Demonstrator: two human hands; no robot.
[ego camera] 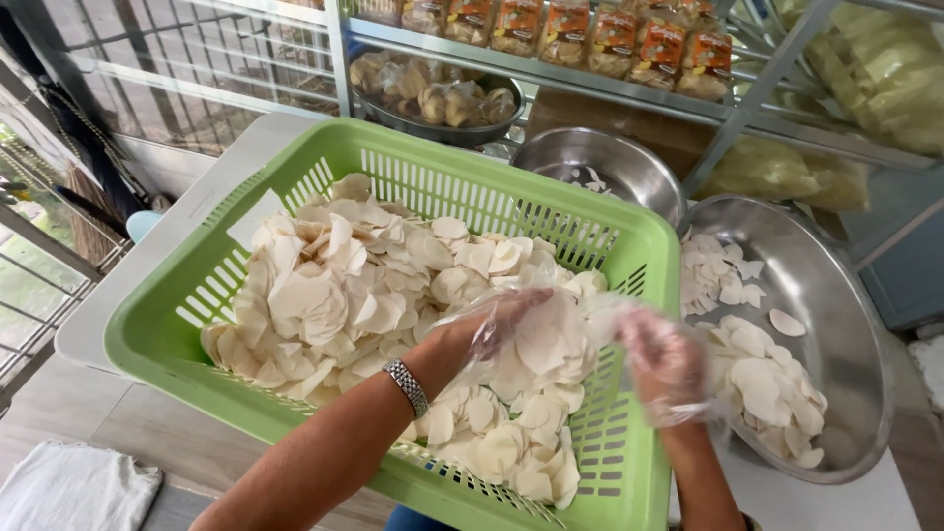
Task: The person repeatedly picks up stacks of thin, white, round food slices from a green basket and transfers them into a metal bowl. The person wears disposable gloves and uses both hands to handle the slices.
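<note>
Both gloved hands, left hand (492,329) and right hand (664,359), were pinching pale chips (551,344) at the green basket (197,295)'s right edge. Basket mostly full, steel bowl (846,324) only partly, so lots left I'd guess.

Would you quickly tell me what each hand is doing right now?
Left hand: gloved, closed on pale chips over the green basket.
Right hand: gloved, blurred; grip cannot be told.
</note>
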